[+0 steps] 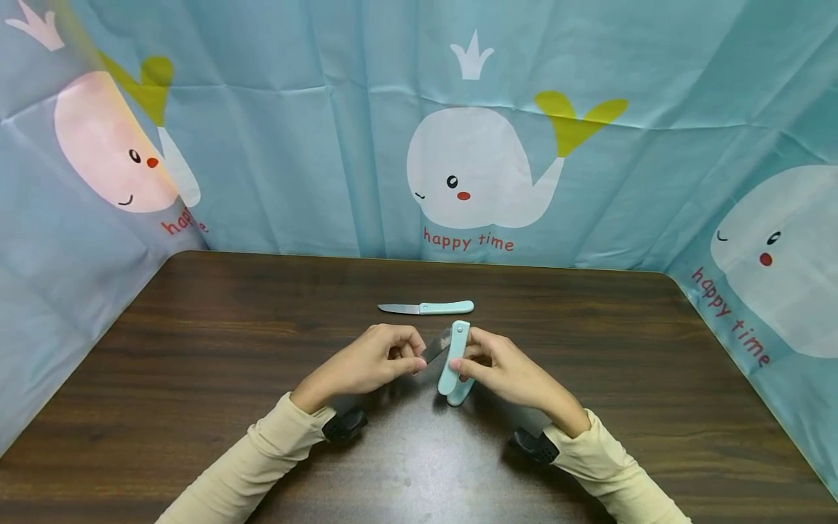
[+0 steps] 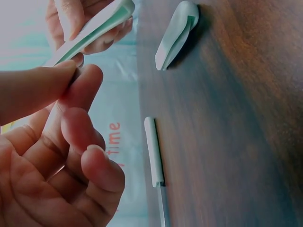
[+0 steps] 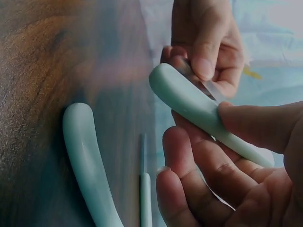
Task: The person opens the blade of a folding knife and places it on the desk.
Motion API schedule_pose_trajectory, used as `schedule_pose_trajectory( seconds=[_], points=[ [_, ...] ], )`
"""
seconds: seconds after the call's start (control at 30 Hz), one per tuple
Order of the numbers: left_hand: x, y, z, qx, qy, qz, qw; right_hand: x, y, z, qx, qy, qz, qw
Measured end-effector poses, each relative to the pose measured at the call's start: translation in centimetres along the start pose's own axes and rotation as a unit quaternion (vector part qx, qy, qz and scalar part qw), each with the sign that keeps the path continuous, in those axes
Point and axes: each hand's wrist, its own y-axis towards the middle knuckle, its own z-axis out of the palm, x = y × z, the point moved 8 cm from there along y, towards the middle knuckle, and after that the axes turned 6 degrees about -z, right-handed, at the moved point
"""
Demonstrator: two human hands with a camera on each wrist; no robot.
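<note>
A folding knife with a pale mint handle [image 1: 452, 360] is held up over the table, its blade [image 1: 437, 346] partly swung out of the handle. My left hand [image 1: 373, 358] pinches the blade between thumb and forefinger. The handle [image 3: 187, 97] is gripped by my right hand [image 1: 517, 372], thumb on one side and fingers on the other. Below the held knife, a second mint knife handle [image 2: 174, 37] lies on the table with no blade showing. Farther back lies a third knife [image 1: 447, 308], unfolded, blade pointing left.
The dark wood-grain table [image 1: 229, 349] has its far edge against a light blue curtain [image 1: 262, 160] printed with whales. Cream sleeves and a black wrist camera [image 1: 344, 424] on each arm cross the table's near part.
</note>
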Motion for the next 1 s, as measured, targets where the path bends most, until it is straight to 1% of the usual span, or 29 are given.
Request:
schedule_pose_trajectory(
  seconds=[0.1,0.23,0.37,0.5,0.63,0.7,0.83,1.0],
  points=[
    [0.09,-0.05,-0.19,-0.010,-0.006,-0.007,0.9999,-0.08,0.04,-0.10,-0.011,0.002,-0.002,0.9999],
    [0.22,0.02,-0.42,-0.025,-0.009,-0.019,0.9995,-0.30,0.15,-0.14,-0.038,0.016,0.002,0.9991],
    [0.30,0.12,-0.45,-0.027,-0.008,-0.030,0.9992,-0.48,0.23,0.08,-0.057,0.039,0.009,0.9976],
    [0.25,0.21,-0.26,-0.018,-0.011,-0.033,0.9992,-0.52,0.23,0.47,-0.056,0.071,0.015,0.9958],
    [0.19,0.22,-0.19,-0.023,-0.006,-0.031,0.9992,-0.46,0.20,0.77,-0.043,0.093,0.020,0.9946],
    [0.14,0.20,-0.19,-0.027,-0.002,-0.030,0.9992,-0.35,0.18,0.75,-0.038,0.089,0.015,0.9951],
    [0.09,0.15,-0.26,-0.031,0.000,-0.026,0.9992,-0.19,0.18,0.49,-0.033,0.063,0.006,0.9974],
    [0.18,0.04,-0.77,-0.040,0.005,-0.019,0.9990,-0.23,0.20,-0.06,-0.035,0.033,0.005,0.9988]
  ],
)
